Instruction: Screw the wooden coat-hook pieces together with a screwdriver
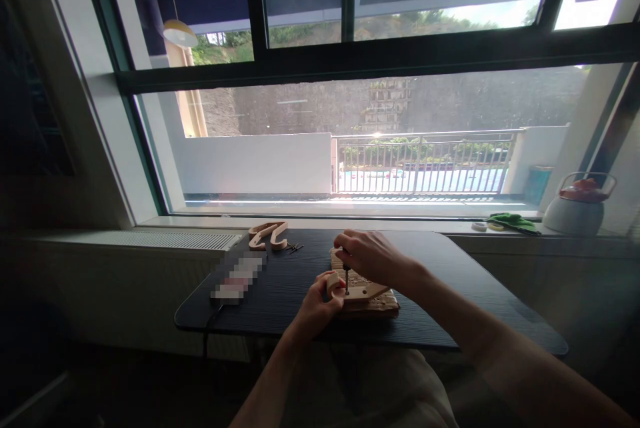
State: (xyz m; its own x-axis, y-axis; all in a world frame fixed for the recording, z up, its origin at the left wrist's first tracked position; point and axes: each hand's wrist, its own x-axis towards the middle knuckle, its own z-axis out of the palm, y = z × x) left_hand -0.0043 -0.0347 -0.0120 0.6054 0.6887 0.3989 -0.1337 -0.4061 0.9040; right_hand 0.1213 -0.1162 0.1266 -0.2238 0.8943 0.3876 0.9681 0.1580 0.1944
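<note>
My right hand (367, 255) is closed around the top of a screwdriver (347, 275); its handle is mostly hidden by my fingers. The dark shaft stands nearly upright, with its tip at a hole in a pale curved wooden piece (363, 293). My left hand (320, 299) grips the rounded left end of this piece. It rests on a rough brown slab (385, 308) near the front of the dark table. Another dark hole shows in the wooden piece, right of the shaft.
Pale curved wooden pieces (267, 235) lie at the table's back left, beside several small screws (295, 249). A pixelated flat object (239, 279) with a cable is at left on the dark table (450, 295). A kettle (575, 211) and green gloves (515, 222) sit on the windowsill.
</note>
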